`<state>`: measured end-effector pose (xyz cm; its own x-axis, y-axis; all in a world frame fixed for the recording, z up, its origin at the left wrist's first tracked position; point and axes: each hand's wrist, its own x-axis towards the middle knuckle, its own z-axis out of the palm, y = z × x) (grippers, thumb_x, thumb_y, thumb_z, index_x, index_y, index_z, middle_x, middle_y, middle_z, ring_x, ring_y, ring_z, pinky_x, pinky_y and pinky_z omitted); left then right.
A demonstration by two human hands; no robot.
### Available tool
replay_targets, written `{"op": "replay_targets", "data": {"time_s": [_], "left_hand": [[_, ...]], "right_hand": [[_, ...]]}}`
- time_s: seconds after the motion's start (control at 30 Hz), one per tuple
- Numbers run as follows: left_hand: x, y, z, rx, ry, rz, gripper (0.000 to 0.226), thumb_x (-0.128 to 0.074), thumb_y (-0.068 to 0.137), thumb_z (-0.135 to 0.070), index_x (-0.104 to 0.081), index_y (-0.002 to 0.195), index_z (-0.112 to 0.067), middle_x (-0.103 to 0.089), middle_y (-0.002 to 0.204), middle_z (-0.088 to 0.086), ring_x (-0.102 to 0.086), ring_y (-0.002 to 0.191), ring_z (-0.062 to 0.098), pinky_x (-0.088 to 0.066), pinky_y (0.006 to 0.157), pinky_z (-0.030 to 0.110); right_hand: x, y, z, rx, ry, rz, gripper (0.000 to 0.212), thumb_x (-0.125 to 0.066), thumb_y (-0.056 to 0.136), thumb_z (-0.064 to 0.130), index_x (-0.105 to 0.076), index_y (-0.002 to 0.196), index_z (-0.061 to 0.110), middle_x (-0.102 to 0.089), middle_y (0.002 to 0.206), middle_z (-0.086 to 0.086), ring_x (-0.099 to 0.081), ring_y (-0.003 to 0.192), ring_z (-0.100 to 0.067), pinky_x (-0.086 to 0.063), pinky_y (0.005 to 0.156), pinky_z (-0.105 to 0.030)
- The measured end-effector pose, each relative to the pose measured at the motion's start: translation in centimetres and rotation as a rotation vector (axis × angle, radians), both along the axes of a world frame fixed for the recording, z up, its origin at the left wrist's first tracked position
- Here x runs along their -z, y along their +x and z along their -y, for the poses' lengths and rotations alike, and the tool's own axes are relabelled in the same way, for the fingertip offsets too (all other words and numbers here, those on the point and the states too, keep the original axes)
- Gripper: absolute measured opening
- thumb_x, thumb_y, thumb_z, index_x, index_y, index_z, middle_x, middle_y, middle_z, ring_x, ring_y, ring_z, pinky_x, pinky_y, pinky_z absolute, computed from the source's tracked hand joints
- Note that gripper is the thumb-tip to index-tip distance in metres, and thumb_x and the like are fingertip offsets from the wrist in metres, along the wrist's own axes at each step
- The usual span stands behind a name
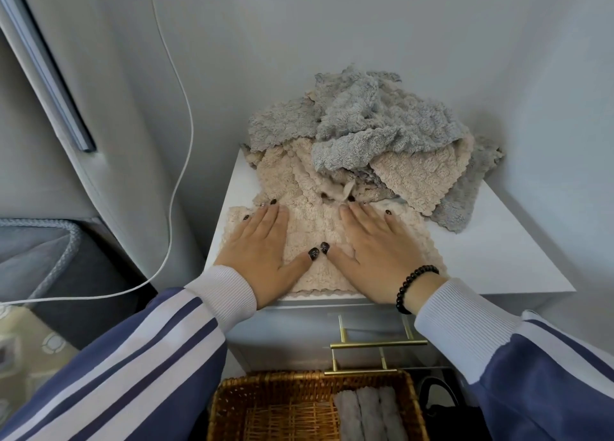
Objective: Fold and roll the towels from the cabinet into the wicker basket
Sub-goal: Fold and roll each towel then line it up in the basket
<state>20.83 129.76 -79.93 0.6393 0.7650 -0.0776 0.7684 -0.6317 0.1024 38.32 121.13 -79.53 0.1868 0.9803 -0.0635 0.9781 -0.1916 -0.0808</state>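
Towels: a beige towel (312, 258) lies flat at the near edge of the white cabinet top (498, 251); behind it at 12 o'clock a loose heap of grey and beige towels (372, 135) crowds the back, touching its far edge; white cable (181, 115) hangs down the wall at 10 o'clock; brass handles (375, 343) on the cabinet front at 6 o'clock; wicker basket (299, 404) below, three rolled grey towels (368, 414) along its right side; beige towel nubbly, scalloped hem; left hand (262, 258) and right hand (378, 251) press flat on it, fingers straight, thumbs nearly touching; grey walls; grey fabric bin (36, 251) at 9 o'clock.
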Motion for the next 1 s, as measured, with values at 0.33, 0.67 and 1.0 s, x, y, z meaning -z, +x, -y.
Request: {"op": "replay_targets", "data": {"time_s": [0.33, 0.67, 1.0], "left_hand": [[-0.1, -2.0, -1.4, -0.176, -0.048, 0.058, 0.109, -0.006, 0.070, -0.084, 0.005, 0.152, -0.013, 0.007, 0.161, 0.001, 0.007, 0.147, 0.016, -0.002, 0.120, 0.042], [-2.1, -3.4, -2.9, -0.379, -0.078, 0.414, 0.059, -0.063, 0.083, -0.045, -0.047, 0.135, -0.020, -0.051, 0.128, 0.007, -0.048, 0.119, 0.028, -0.040, 0.103, 0.049], [-3.3, -3.3, -2.4, -0.434, -0.270, 0.628, 0.048, -0.081, 0.072, -0.022, -0.048, 0.106, -0.015, -0.060, 0.093, 0.002, -0.056, 0.077, 0.013, -0.042, 0.060, 0.022]], "right_hand": [[-0.9, 4.3, 1.6, 0.170, -0.025, -0.084, 0.090, -0.015, 0.087, 0.073, 0.003, 0.153, 0.015, 0.005, 0.160, 0.000, -0.003, 0.147, -0.017, -0.003, 0.120, -0.036], [-4.4, 6.1, 1.3, 0.287, 0.087, -0.390, 0.058, -0.067, 0.082, 0.042, -0.050, 0.133, 0.022, -0.038, 0.144, -0.007, -0.037, 0.130, -0.024, -0.036, 0.100, -0.034], [-5.7, 6.9, 1.7, 0.491, 0.152, -0.810, 0.066, -0.075, 0.080, 0.019, -0.042, 0.128, -0.014, -0.053, 0.123, -0.032, -0.055, 0.101, -0.035, -0.045, 0.088, -0.038]]}}
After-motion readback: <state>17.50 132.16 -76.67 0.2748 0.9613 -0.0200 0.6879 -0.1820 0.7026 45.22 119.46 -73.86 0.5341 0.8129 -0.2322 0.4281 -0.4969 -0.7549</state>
